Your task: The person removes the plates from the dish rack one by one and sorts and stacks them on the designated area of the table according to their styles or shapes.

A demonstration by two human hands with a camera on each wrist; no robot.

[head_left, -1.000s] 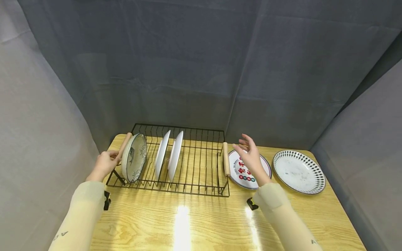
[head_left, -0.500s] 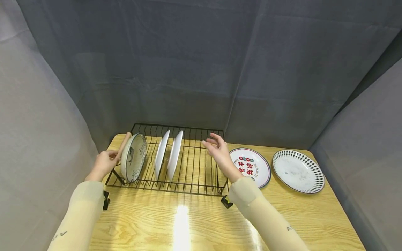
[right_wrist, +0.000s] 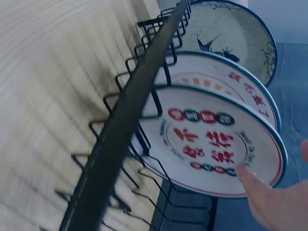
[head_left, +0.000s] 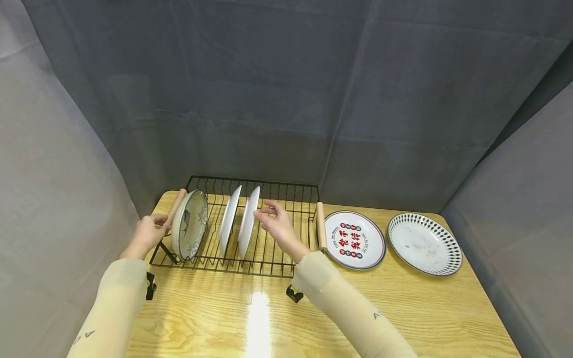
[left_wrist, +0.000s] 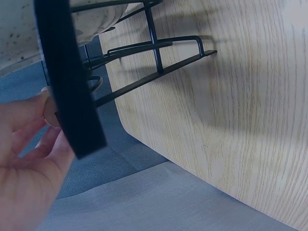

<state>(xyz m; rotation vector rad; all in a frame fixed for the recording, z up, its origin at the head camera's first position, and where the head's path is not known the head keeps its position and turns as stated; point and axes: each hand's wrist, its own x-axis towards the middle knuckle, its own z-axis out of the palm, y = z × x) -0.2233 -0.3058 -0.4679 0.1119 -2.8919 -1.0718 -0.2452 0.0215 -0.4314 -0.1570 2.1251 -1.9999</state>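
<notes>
My left hand point(head_left: 149, 231) grips the left wooden handle point(head_left: 176, 209) of the black wire dish rack point(head_left: 264, 274); the left wrist view shows thumb and fingers pinching the handle's end point(left_wrist: 50, 113). Over the rack, my right hand point(head_left: 279, 226) has its fingers loosely bent and apart, holding nothing. Its thumb point(right_wrist: 257, 190) overlaps the face of the nearer white plate point(right_wrist: 211, 139), printed with red characters; I cannot tell whether they touch. Behind stands a second white plate point(head_left: 230, 221). A deep cream dish point(head_left: 192, 226) with a fish drawing leans upright at the rack's left end.
Right of the rack's other wooden handle point(head_left: 321, 226), a round plate with red characters point(head_left: 371, 238) lies flat on the wooden table point(head_left: 215, 318). Beyond it lies an oval white dish point(head_left: 425, 246) with a black diamond rim. Grey cloth point(head_left: 250, 99) walls the back and both sides.
My right hand has moved left, from above the round plate on the table to beside the right-hand white plate in the rack. The left hand stays on the handle.
</notes>
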